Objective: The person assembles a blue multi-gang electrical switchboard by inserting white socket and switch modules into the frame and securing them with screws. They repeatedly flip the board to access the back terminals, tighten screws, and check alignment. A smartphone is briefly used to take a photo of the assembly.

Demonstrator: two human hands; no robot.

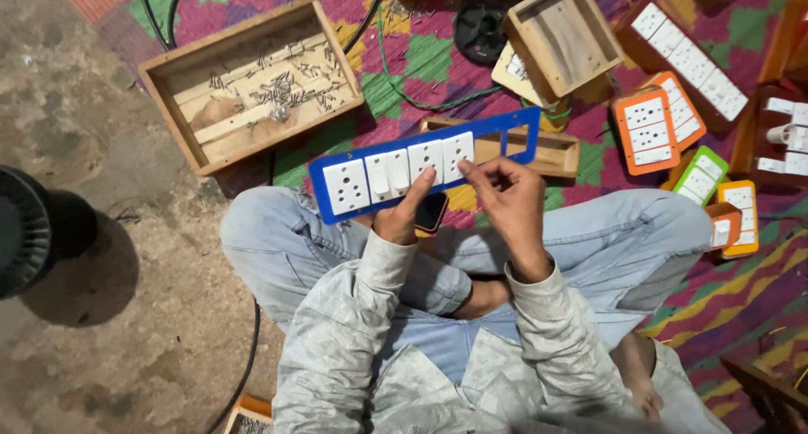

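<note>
With four white socket-and-switch modules sitting in the blue frame (425, 163) across the lap and its right-hand openings remaining bare, the left hand (402, 213) is propping it from below, grip pressed on it, while the right hand (505, 194) is pinching its fourth module.

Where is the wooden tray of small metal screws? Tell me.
In the head view, the shallow wooden tray of small metal screws lies upper left on the colourful mat, beyond the long blue plastic frame.

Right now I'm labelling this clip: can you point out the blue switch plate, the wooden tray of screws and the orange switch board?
blue switch plate (358, 160), head view, upper blue rim.
wooden tray of screws (172, 68), head view, left wall.
orange switch board (627, 106), head view, orange frame corner.
</note>
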